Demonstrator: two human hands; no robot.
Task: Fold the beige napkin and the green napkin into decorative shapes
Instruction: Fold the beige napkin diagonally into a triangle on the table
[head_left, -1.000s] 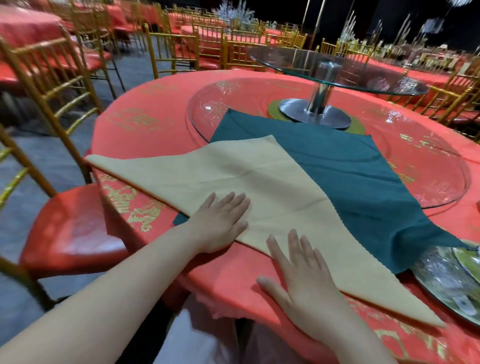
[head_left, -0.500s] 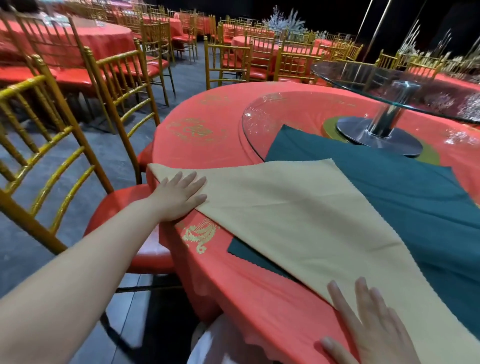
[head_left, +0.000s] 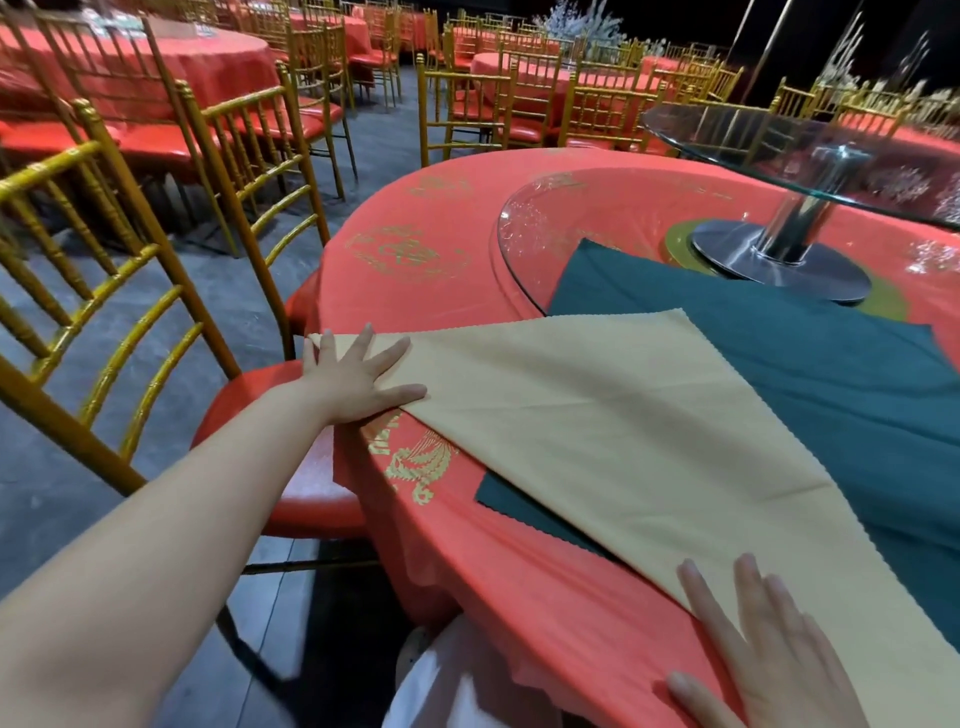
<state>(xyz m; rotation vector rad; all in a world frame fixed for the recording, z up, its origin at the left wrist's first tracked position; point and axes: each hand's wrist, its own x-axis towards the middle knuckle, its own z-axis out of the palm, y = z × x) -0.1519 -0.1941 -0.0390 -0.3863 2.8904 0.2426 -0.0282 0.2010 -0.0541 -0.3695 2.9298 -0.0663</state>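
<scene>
Beige napkin (head_left: 623, 426), triangular, atop green napkin (head_left: 779, 374), left hand (head_left: 353, 379) and right hand (head_left: 774, 660) flat on it, perhaps pressing

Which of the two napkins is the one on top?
The beige napkin: it lies across the green napkin, and the left hand and right hand rest flat on it.

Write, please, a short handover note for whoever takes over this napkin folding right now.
Left hand: open, flat, pressing the left corner of the beige napkin at the edge of the table.
Right hand: open, flat on its near edge.
Beige lies on the green napkin, which is spread flat.
Done: beige looks folded into a triangle.
Left: shape the beige; the green is not yet folded.
</scene>
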